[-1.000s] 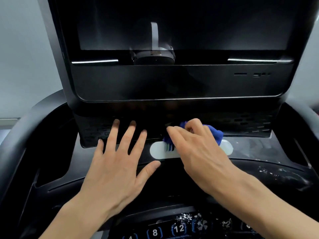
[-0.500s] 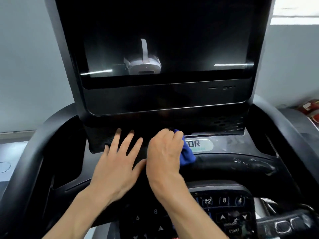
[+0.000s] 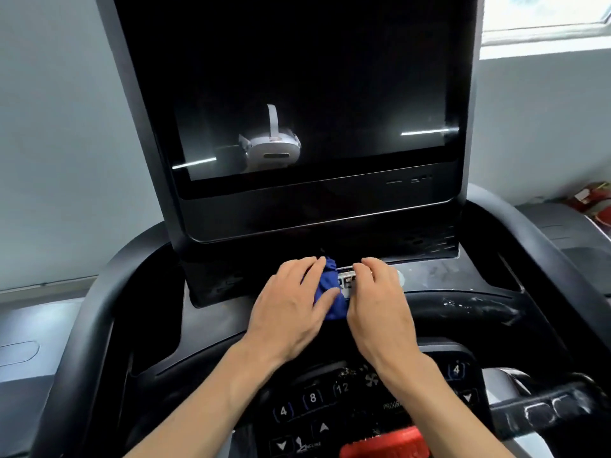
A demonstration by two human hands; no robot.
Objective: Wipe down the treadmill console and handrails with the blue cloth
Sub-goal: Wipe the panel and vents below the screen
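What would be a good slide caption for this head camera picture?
Two hands bunch a blue cloth on a treadmill console below its dark screen.

Your left hand (image 3: 287,309) and right hand (image 3: 377,302) lie side by side on the console ledge (image 3: 463,276) below the screen (image 3: 314,94), the cloth (image 3: 329,292) between them, the keypad (image 3: 330,408) nearer you, handrails (image 3: 96,309) either side.

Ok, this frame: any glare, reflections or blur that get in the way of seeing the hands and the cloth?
Head view: the dark screen mirrors a white headset and two light streaks, but well above the work. The window at top right is blown out. Wide-angle bending curves the handrails. Left hand, right hand and blue cloth are evenly lit, slightly soft.
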